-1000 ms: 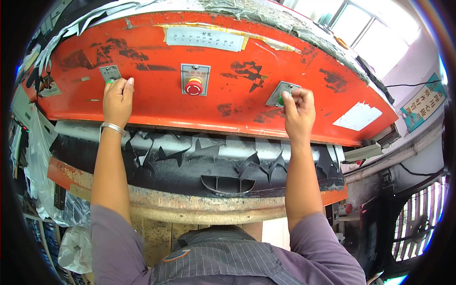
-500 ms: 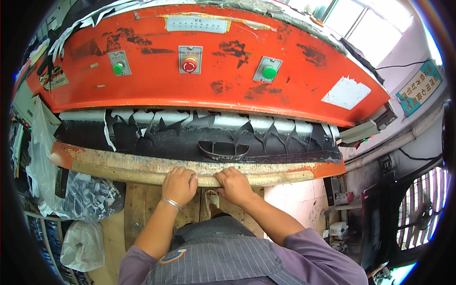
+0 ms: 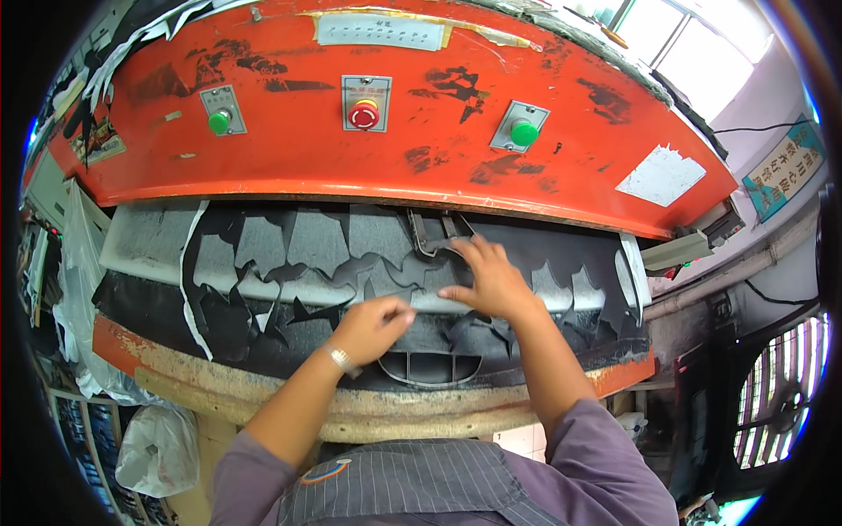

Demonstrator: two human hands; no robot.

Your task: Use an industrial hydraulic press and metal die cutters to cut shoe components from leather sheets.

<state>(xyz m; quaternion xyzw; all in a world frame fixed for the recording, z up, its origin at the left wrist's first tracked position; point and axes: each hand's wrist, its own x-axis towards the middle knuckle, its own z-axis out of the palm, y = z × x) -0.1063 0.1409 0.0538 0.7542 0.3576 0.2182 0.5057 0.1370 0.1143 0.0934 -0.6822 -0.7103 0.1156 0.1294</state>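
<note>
The person's right hand (image 3: 493, 279) reached over the pale board (image 3: 153, 237), thumb and fingers spread wide. Its fingertips lay at the right end of a metal cutter (image 3: 419, 235); whether they gripped it or only touched it, I could not tell. That cutter stood on the far part of the board, its back end running close up to the lower edge of the red panel (image 3: 289, 158), so little room showed behind it.

The left hand (image 3: 373, 329) was blurred, lower and nearer the person, its fingers curled in narrow; whether they held anything could not be told. A gap lay between the two hands, above a half-moon cutter (image 3: 430, 385) that sat near the front, its curved side just short of the worn front rail (image 3: 351, 416).

A black sheet (image 3: 561, 237) covered much of the board, with jagged cut-outs through its middle and pointed scraps along its near edge. A white strip (image 3: 189, 280) bordered it on the left, and bare board stretched beyond that. Two green buttons (image 3: 524, 133) and a red button (image 3: 363, 114) stood on the panel, well apart from both hands.
</note>
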